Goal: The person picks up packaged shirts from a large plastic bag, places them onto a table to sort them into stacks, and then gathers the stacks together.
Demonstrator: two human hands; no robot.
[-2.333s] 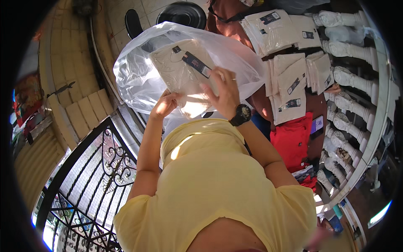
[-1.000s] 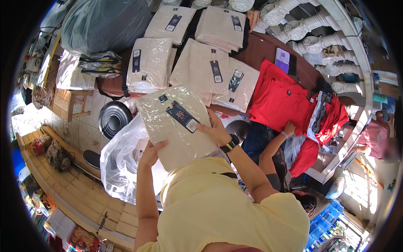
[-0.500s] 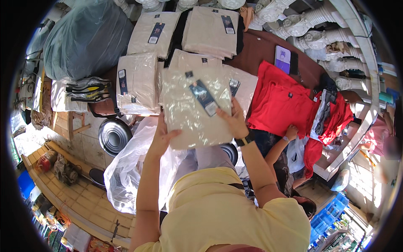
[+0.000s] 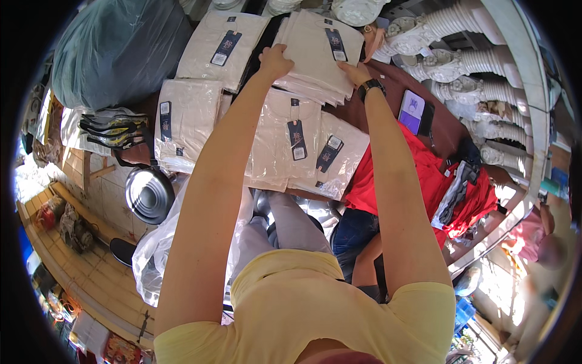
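Note:
At the back middle of the table, both my hands are on a stack of flat beige garments in clear plastic (image 4: 309,51). My left hand (image 4: 276,62) has its fingers curled at the stack's left edge. At the right edge, my right hand (image 4: 356,74) grips the plastic, with fingertips beside a dark hang tag (image 4: 335,44). Closer to me lie a similar beige pack (image 4: 273,133) and another tagged one (image 4: 333,161) partly beside it. Other beige stacks stand at the back left (image 4: 203,45) and near left (image 4: 191,115).
Red garments (image 4: 424,182) are heaped on the right, by a purple-and-white phone-like item (image 4: 412,109). A big grey-green plastic bag (image 4: 121,54) fills the back left. White ornamental balusters (image 4: 461,57) line the far right. Clear plastic sheeting (image 4: 151,258) hangs near my legs. Someone's jeans (image 4: 354,233) show beside me.
Both hands have moved from a tagged beige pack held over the near stacks to the far stack. That pack is out of my hands; I cannot tell which stack it lies on.

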